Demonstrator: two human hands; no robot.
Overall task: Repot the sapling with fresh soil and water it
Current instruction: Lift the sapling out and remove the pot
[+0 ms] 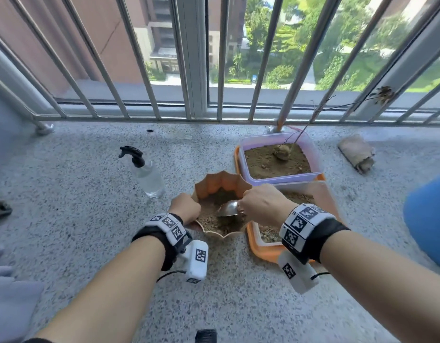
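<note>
Two hands: both of yours are at the pot, each wrist in a black band set with white blocks of black square marker patterns.
Left hand (186, 207): your fingers curl over the near-left rim of the scalloped, peach-coloured plastic pot (222, 183), gripping it.
Right hand (261, 203): your fingers close round the handle of a shiny metal scoop (228, 209); its bowl sits inside the pot, just above the soil.
Pot contents: lumpy brown soil (214, 222) covers the bottom, well below the rim.
Near box: a clear plastic box (320, 191), partly behind your right wrist, holds gritty brown soil and stands on an orange tray (263, 252) touching the pot's right side.
Far box: a lilac-rimmed clear plastic box (275, 178) holds flat brown soil.
Sapling: the bare, thin-stemmed sapling (283, 152) lies on that far soil with its root ball down and its stem leaning right toward the railing (149, 70).
Spray bottle: a clear bottle with a black trigger head (146, 173) stands left of the pot, apart from it, with clear liquid inside.
Writing: none you could read; only the marker patterns show.
Floor: speckled grey stone (90, 194); a rolled beige cloth (356, 153) lies at far right.
</note>
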